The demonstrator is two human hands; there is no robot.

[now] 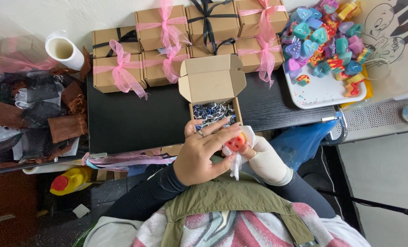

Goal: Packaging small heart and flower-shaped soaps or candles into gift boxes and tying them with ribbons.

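An open cardboard box [212, 82] with blue and white shredded paper [212, 113] inside stands on the black table [135, 116], just beyond my hands. My left hand [204, 153] lies over a small red and yellow soap piece [235, 143], fingers spread across it. My right hand [264, 158], wrapped in a white bandage or glove, holds the same piece from the right, together with a white organza pouch [235, 164] that hangs below it. Both hands are at the table's near edge, right in front of the box.
Several closed cardboard boxes tied with pink [117, 68] or black ribbon [208, 20] stand at the back. A white tray [323, 91] piled with colourful soap shapes [320, 39] is at right. Dark and brown pouches [44, 112] lie at left, a white roll [64, 49] nearby, loose pink ribbons [126, 160] and a yellow bottle [73, 179] below.
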